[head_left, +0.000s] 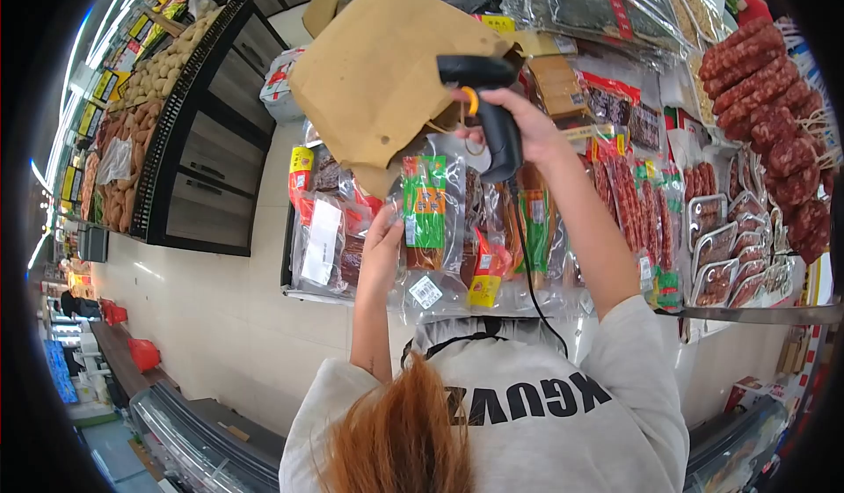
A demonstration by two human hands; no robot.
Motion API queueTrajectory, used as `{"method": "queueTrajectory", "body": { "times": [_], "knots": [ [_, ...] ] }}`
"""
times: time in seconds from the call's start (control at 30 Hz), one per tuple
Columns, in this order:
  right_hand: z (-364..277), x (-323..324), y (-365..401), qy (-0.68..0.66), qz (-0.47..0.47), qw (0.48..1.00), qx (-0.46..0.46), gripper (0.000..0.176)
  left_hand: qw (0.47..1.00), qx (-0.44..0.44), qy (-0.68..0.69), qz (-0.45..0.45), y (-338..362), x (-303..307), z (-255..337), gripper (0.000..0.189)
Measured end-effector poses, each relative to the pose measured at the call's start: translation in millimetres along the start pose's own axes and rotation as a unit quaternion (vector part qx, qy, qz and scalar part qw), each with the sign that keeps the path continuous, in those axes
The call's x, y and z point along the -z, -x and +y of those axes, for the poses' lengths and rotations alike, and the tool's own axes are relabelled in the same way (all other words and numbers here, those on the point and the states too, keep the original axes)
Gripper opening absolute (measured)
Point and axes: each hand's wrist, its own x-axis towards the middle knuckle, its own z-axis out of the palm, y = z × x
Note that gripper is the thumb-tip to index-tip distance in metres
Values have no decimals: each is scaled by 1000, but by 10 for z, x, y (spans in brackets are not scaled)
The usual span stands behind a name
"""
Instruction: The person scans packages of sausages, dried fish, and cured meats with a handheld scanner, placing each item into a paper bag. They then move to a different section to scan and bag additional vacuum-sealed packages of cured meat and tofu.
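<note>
**Left hand (381, 243) on the edge of a green-labelled packet (425, 201), scanner (502, 146) off to the right**

The green-labelled packet lies just right of the left hand, its long axis running away from the person. Thumb and fingers appear to pinch its left edge (how they sit underneath is hidden). A barcode sticker (425, 292) shows just beyond the packet's near end; whether both share one wrapping, I cannot tell. The right hand (531, 130) is farther off, to the right and ahead, curled round the scanner's grip and apart from the packet. That grip runs roughly along the packet's length, while the scanner's head points leftward across it. Farther ahead, a cardboard sheet (369, 80) spreads out; bunched sausages (758, 75) sit well to the right.
</note>
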Motion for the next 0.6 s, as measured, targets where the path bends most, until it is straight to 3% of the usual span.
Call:
{"method": "queueTrajectory", "body": {
  "times": [0.03, 0.17, 0.27, 0.37, 0.43, 0.5, 0.57, 0.6],
  "knots": [
    [61, 2, -67, 56, 38, 997, 36, 40, 1000, -7, 4, 1, 0, -4, 6, 30],
    [-71, -176, -120, 130, 25, 991, 19, 32, 1000, -11, 0, -12, -22, -17, 34, 30],
    [-365, -440, 12, 115, -63, 991, 33, 31, 1000, -11, 18, -6, -76, -19, 35, 31],
    [-496, -802, 185, 148, -66, 984, 77, 37, 993, -39, 109, -1, -156, -279, 312, 30],
    [-464, -900, 212, 158, -80, 980, 85, 38, 994, -36, 99, 9, -307, -441, 444, 29],
    [-434, -999, 285, 134, -108, 983, 59, 40, 961, -153, 231, 16, -612, -534, 435, 30],
    [-326, -977, 291, 132, -95, 983, 91, 40, 931, -207, 300, 26, -784, -755, 552, 31],
    [-305, -949, 338, 79, -129, 988, 40, 38, 920, -211, 329, -22, -1048, -713, 579, 32]
  ]
}}
